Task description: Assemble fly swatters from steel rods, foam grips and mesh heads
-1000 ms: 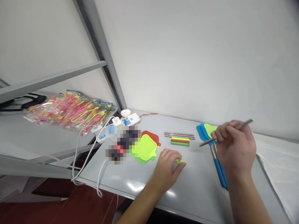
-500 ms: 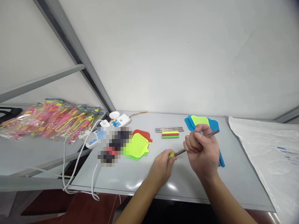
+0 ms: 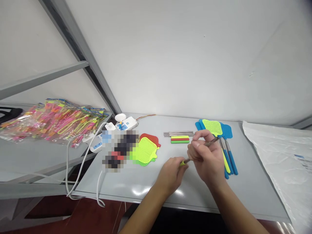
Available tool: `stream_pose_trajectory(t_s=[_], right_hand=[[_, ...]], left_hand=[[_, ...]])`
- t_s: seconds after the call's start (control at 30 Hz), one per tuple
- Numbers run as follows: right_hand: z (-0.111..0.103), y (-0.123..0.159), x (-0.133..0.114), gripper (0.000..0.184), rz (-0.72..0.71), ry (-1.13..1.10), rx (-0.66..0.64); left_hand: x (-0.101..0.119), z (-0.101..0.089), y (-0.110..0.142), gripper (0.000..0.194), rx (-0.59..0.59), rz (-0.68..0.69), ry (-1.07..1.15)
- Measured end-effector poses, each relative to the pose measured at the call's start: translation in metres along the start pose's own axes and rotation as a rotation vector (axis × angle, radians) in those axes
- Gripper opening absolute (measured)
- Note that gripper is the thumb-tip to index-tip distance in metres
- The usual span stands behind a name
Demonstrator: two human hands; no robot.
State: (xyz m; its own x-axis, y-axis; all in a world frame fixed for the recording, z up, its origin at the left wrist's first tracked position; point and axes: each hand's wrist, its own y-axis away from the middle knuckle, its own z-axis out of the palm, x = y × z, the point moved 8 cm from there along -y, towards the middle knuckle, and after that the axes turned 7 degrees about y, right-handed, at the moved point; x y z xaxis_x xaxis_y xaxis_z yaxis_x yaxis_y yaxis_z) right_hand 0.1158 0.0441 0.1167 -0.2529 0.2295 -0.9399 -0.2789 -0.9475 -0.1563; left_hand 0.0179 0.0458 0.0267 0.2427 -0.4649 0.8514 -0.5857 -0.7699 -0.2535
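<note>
My left hand [image 3: 170, 174] pinches a yellow-green grip sleeve [image 3: 182, 163] just above the grey table [image 3: 151, 185]. My right hand [image 3: 207, 157] is closed round a thin metal rod [image 3: 211, 141], whose lower end meets the sleeve. The rod slants up to the right past my knuckles. Behind my hands lie a few bare metal rods [image 3: 178, 133] and three coloured sleeves [image 3: 179, 139]. Finished fly swatters [image 3: 220, 139] with blue and yellow-green heads lie to the right of my right hand.
Loose swatter heads [image 3: 145, 149], yellow-green over red, lie left of centre. Power strips [image 3: 126, 123] with white cables [image 3: 80, 162] sit at the table's back left. Packets of colourful toys [image 3: 53, 120] cover a lower shelf. A clear plastic sheet [image 3: 280, 152] lies at right.
My right hand brought the rod down from the right to my left hand, and the rod's end now meets the sleeve. The view shifted to the right.
</note>
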Motion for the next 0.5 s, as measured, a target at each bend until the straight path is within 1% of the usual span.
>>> stream_pose_trajectory(t_s=[0.13, 0.2, 0.27, 0.33, 0.4, 0.5], right_hand=[[0.006, 0.007, 0.032, 0.007, 0.152, 0.098, -0.068], [0.008, 0.012, 0.041, 0.013, 0.171, 0.120, -0.087], [0.006, 0.015, 0.043, 0.025, 0.151, 0.152, -0.084], [0.004, 0.016, 0.043, 0.033, 0.135, 0.205, -0.085], [0.003, 0.017, 0.042, 0.034, 0.127, 0.278, -0.103], [0.006, 0.018, 0.038, 0.034, 0.094, 0.417, -0.132]], left_hand=[[0.001, -0.002, -0.001, 0.016, -0.013, -0.006, -0.033], [0.001, -0.002, -0.002, 0.017, -0.025, -0.002, -0.046], [0.003, -0.001, -0.002, 0.015, -0.043, 0.009, -0.054], [0.004, 0.000, -0.003, 0.012, -0.058, 0.017, -0.054], [0.005, 0.001, -0.003, 0.011, -0.066, 0.019, -0.052], [0.005, 0.002, -0.003, 0.017, -0.081, 0.016, -0.024]])
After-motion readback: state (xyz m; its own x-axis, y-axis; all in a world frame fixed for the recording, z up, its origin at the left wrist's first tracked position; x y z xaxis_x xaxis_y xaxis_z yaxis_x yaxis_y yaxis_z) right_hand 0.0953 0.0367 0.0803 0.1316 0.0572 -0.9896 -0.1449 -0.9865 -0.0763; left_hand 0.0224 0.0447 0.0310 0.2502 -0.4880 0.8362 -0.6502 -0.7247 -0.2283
